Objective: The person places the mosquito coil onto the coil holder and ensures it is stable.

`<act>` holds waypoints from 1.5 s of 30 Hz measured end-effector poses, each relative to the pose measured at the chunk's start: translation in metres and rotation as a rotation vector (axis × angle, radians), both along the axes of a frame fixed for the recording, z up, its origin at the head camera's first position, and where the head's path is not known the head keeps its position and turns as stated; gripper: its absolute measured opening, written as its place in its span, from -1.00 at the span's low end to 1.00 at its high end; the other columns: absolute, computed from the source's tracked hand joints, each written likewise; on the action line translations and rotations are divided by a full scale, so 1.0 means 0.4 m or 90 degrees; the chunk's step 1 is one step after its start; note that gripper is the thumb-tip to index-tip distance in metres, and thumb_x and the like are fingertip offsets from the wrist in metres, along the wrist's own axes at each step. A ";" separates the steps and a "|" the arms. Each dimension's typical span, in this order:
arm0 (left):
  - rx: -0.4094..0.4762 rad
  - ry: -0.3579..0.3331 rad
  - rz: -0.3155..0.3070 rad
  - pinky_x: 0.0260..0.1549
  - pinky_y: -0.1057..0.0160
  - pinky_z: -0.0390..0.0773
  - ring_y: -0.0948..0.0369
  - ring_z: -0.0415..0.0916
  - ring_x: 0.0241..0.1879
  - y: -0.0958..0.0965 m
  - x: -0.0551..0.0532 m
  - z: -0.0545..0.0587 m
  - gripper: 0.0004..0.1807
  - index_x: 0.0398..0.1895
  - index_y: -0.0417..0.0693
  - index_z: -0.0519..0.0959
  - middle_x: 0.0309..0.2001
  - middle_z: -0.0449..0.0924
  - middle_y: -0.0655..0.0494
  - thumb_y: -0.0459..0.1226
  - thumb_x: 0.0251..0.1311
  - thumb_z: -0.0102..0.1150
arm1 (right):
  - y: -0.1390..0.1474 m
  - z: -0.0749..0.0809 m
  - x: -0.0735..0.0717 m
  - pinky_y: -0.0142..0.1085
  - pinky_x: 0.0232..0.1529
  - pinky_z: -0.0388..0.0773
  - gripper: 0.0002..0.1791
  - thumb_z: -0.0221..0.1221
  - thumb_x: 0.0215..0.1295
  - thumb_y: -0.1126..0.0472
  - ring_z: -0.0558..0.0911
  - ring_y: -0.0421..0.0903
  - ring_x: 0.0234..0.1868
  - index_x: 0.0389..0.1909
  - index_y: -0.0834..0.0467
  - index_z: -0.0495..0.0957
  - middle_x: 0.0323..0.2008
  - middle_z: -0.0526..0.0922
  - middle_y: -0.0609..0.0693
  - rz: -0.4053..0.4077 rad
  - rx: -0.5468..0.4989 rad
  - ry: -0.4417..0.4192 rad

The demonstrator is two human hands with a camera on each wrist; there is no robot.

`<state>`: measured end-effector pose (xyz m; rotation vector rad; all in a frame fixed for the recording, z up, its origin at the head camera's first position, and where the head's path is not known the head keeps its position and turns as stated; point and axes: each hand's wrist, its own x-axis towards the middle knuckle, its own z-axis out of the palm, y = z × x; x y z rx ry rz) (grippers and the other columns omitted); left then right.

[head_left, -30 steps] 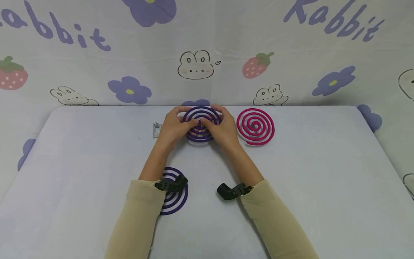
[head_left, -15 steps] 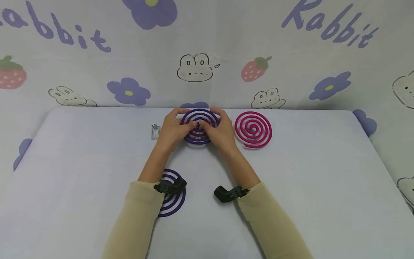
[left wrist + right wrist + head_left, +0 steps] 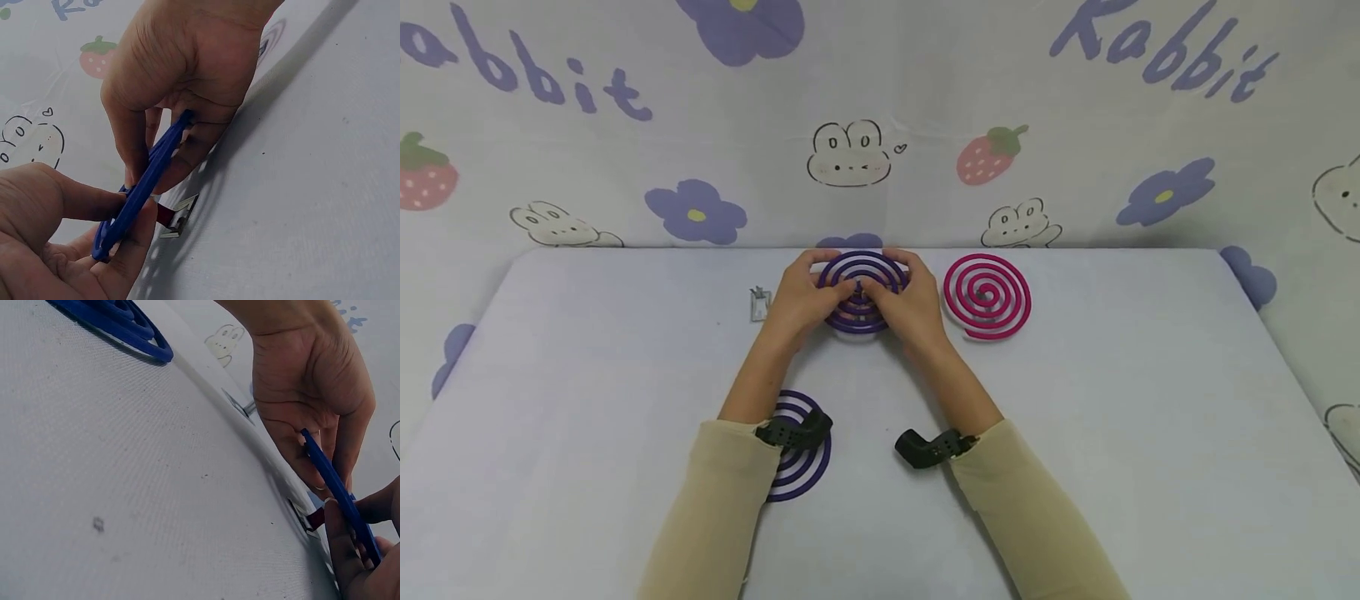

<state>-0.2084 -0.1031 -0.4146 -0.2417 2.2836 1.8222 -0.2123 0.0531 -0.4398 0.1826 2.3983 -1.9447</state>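
Both hands hold a dark blue mosquito coil (image 3: 861, 331) at the table's back middle. My left hand (image 3: 801, 293) grips its left side, my right hand (image 3: 919, 302) its right. The thumbs meet near the coil's centre, and other fingers reach behind its rim. In the left wrist view the coil (image 3: 145, 182) is tilted over a small metal stand (image 3: 185, 215), with a dark red piece (image 3: 165, 215) between them. Fingers hide most of the coil's centre.
A pink coil (image 3: 1022, 304) stands to the right of the right hand. Another metal stand (image 3: 760, 304) is just left of the left hand. A second dark blue coil (image 3: 823, 475) lies nearer, partly under the left forearm. A patterned cloth (image 3: 925, 100) hangs behind the table (image 3: 1112, 375).
The head view has shifted slightly. Both hands keep their hold on the coil in the same place, with no clear movement.
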 end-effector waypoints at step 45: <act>0.052 -0.017 0.018 0.28 0.03 0.62 -0.10 0.62 0.27 -0.005 -0.009 -0.006 -0.37 0.46 -0.15 0.41 0.32 0.60 -0.36 -0.43 0.33 0.31 | -0.009 0.013 0.004 -0.05 0.29 0.64 -0.41 0.37 0.32 0.32 0.65 0.04 0.09 0.38 0.13 0.51 0.09 0.65 0.25 -0.011 -0.012 -0.002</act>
